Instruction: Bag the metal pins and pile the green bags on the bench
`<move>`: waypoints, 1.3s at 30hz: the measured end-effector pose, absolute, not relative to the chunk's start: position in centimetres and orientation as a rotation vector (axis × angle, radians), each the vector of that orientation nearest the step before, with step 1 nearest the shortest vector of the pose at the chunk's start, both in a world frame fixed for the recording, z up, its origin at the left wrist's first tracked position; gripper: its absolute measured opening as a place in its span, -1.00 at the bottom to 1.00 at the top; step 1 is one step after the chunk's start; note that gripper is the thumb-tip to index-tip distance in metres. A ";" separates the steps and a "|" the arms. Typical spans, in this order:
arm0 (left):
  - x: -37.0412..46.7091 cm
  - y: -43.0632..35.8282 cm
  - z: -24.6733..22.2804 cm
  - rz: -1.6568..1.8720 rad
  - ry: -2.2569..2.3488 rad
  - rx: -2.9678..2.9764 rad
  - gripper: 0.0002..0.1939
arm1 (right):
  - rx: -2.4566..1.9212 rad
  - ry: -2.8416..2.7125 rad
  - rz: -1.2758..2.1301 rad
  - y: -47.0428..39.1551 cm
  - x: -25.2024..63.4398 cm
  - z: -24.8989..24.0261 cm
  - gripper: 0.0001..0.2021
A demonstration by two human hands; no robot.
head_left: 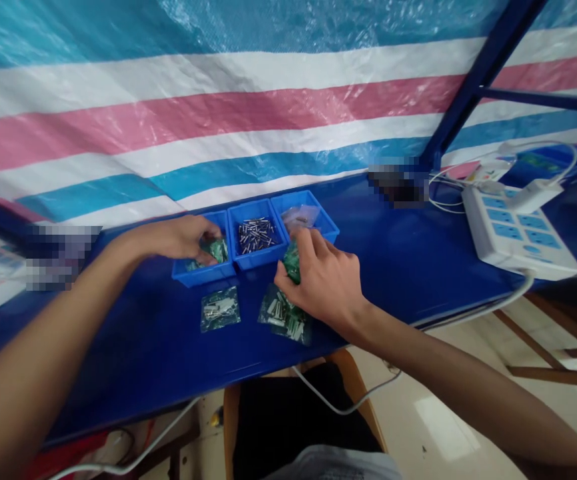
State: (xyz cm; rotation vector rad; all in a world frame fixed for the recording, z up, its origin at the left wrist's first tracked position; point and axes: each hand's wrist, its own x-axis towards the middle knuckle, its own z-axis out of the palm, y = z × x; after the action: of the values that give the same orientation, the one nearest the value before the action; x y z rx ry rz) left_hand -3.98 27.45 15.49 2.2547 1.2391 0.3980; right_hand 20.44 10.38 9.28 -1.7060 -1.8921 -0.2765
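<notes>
My left hand reaches into the left blue bin, its thumb and fingers round a green bag. My right hand pinches a green plastic packet in front of the right bin. Small metal pins lie in the middle bin. One clear green-tinted bag of metal parts lies flat before the left bins. Below my right hand, further such bags overlap on the blue table.
A white power strip with plugs and cables sits at the right. Blue metal frame posts rise behind, before a striped plastic sheet. A white cable hangs below the table's front edge.
</notes>
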 end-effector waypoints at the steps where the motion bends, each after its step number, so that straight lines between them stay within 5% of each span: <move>1: -4.1 27.5 15.6 0.295 1.209 2.261 -0.73 | -1.714 -1.892 -0.277 10.4 20.6 9.3 -0.61; 5: -4.7 27.7 16.5 -0.029 1.112 2.262 -0.73 | -1.735 -1.845 -0.291 10.5 21.1 9.6 -0.64; 11: -5.3 27.4 17.0 0.022 1.150 2.227 -0.65 | -1.664 -1.736 -0.450 11.1 21.9 10.1 -0.66; 18: -5.3 25.4 20.1 0.285 1.352 2.244 -0.54 | -1.246 -1.514 -0.920 12.9 23.2 11.7 -0.82; 23: -5.5 19.7 22.1 0.870 1.632 2.132 -0.36 | -0.696 -1.615 -1.084 13.3 22.6 12.5 -0.79; 31: -8.2 10.3 12.9 0.630 1.590 1.686 -0.46 | 0.004 -2.017 -1.038 13.2 19.8 9.9 -0.86; 39: -8.1 8.1 9.5 0.765 1.735 2.177 -0.35 | -0.244 -2.430 -0.784 10.9 23.0 8.9 -0.77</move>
State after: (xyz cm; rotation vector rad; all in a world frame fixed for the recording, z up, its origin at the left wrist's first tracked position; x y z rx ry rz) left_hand -8.09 8.14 9.54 2.1772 1.7353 0.7647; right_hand 23.00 10.89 8.93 -0.2443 -2.4301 -0.7840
